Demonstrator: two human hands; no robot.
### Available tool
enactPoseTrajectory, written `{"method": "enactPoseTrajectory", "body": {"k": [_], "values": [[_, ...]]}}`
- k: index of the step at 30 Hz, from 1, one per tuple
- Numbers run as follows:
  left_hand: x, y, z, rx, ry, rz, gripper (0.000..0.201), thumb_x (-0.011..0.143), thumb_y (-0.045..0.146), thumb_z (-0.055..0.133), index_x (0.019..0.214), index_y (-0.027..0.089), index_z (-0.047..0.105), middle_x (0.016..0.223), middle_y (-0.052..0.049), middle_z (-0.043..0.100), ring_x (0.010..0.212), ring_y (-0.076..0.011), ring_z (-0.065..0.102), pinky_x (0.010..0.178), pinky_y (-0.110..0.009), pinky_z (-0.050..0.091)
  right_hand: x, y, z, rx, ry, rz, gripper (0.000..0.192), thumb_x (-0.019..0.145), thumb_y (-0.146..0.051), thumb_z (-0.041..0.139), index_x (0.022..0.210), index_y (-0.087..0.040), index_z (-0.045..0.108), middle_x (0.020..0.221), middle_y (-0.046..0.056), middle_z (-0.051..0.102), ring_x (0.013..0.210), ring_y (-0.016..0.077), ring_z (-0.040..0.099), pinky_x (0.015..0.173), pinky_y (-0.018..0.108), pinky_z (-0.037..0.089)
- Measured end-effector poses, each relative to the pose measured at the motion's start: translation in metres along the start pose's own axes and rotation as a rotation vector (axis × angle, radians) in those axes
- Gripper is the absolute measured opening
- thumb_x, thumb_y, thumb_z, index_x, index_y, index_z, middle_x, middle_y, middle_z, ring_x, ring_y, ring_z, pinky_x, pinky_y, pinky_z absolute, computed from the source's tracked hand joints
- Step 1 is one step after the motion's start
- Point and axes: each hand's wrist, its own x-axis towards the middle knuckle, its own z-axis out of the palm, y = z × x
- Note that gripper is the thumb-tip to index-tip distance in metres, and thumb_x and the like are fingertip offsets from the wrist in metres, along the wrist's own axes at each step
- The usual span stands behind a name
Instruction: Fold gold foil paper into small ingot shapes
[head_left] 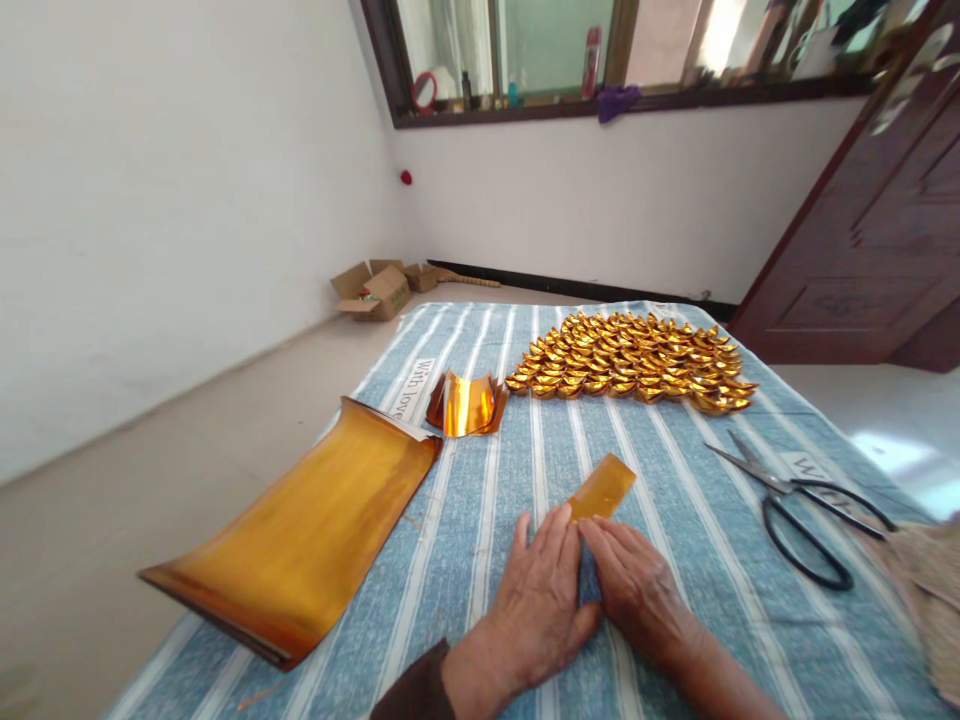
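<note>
We press a small strip of gold paper (601, 487) flat on the striped blue cloth (675, 520) with both hands. Our left hand (541, 600) lies flat and spread, and our right hand (637, 585) lies flat too, its fingertips on the near end of the strip. Neither hand is closed around anything; they only push down. The strip sits in the middle of the cloth, just past our fingers. We think a lot of the work is done, because a big bunch of folded gold boats (634, 365) lies in neat rows at the far end. We think a lot is left too, since a thick stack of gold sheets (300, 535) waits on our left, and a curled gold piece (466, 405) sits just beyond it. The stack hangs close to the left edge of the cloth. The black scissors (802, 510) lie well apart on our right, with blades pointing away. Between the strip and the boats the cloth gives us room to move.
</note>
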Motion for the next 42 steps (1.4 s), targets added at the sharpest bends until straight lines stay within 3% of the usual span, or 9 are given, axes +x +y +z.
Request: {"method": "enactPoseTrajectory", "body": {"k": [7,18,24,33,42], "values": [[-0.004,-0.007,-0.001,0.031,0.014,-0.015,0.072,0.086,0.051,0.052,0.144,0.014,0.03,0.151,-0.016,0.033,0.141,-0.0294,0.025,0.113,-0.062,0.016,0.002,-0.002,-0.001,-0.016,0.025,-0.005,0.031,0.097,-0.016,0.034,0.115,-0.01,0.058,0.097,0.012,0.07,0.093,0.0228,0.064,0.08,0.037,0.055],[-0.007,-0.008,0.006,0.109,0.051,-0.051,0.076,0.084,0.054,0.058,0.142,0.013,0.033,0.15,-0.017,0.034,0.14,-0.0362,0.025,0.107,-0.068,0.023,0.0,-0.001,-0.001,-0.034,-0.005,0.018,0.031,0.097,-0.015,0.034,0.114,-0.01,0.058,0.099,0.012,0.07,0.096,0.0231,0.064,0.083,0.037,0.055],[-0.007,-0.009,0.009,0.118,0.107,-0.029,0.074,0.086,0.056,0.053,0.143,0.015,0.032,0.15,-0.017,0.035,0.138,-0.0365,0.029,0.107,-0.068,0.025,0.002,-0.002,-0.003,0.028,-0.028,0.081,0.029,0.096,-0.016,0.035,0.113,-0.012,0.058,0.1,0.012,0.069,0.097,0.0222,0.064,0.083,0.038,0.055],[-0.006,-0.008,0.01,0.13,0.07,-0.054,0.072,0.087,0.056,0.05,0.143,0.015,0.033,0.152,-0.015,0.032,0.139,-0.0351,0.027,0.108,-0.065,0.023,0.0,0.004,0.0,0.039,0.063,0.207,0.032,0.092,-0.013,0.039,0.118,-0.016,0.056,0.102,0.01,0.069,0.101,0.0224,0.064,0.085,0.039,0.056],[-0.006,-0.006,0.01,0.109,0.065,-0.071,0.075,0.087,0.057,0.049,0.145,0.014,0.031,0.152,-0.014,0.031,0.141,-0.0348,0.024,0.108,-0.065,0.022,-0.001,0.006,0.002,0.004,0.053,0.232,0.028,0.092,-0.014,0.04,0.112,-0.016,0.059,0.099,0.01,0.07,0.097,0.0227,0.066,0.084,0.039,0.056]]}}
